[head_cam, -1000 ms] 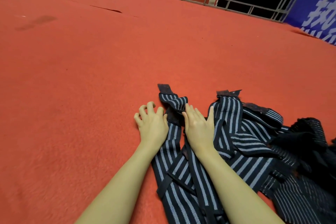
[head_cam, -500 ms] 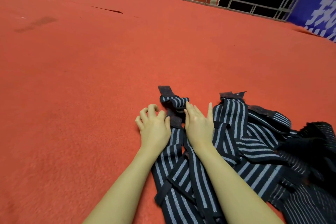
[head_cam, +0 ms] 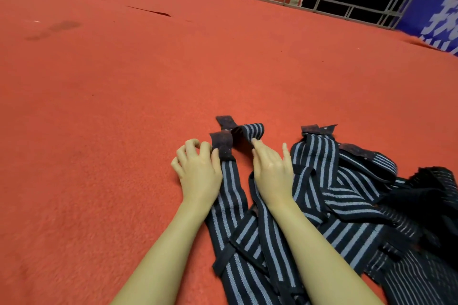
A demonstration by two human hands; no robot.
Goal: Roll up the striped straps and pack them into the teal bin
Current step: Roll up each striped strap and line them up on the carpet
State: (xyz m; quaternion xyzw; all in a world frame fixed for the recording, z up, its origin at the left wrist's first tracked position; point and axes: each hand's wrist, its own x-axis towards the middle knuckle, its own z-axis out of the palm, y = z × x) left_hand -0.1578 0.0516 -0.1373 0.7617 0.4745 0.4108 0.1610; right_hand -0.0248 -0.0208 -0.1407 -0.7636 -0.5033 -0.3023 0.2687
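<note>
Head view looks down on two bare forearms reaching over a red carpet. The left hand [head_cam: 198,168] has its fingers curled, and its thumb side presses against the dark fastener tab [head_cam: 222,144] at the end of one striped strap [head_cam: 231,190]; whether the tab is truly pinched or only nudged I cannot tell. The right hand [head_cam: 271,168] lies with fingers nearly straight, fingertips [head_cam: 255,142] touching a folded loop of strap [head_cam: 250,131] just beyond the tab, the palm resting over the band beneath it.

Outward from the hands, that strap runs back toward the person between the forearms and crosses others. To the right lies the pile of striped straps [head_cam: 347,195], tangled and flat, none of them rolled, with a darker mesh-like piece [head_cam: 436,195] at its far edge. The teal bin is nowhere in sight.

By my reading, the step in hand is starting the first roll: the end has been turned over but no coil is formed. Next the tab end needs tucking tight and rolling toward the body, while the strap is freed from those crossing it.
</note>
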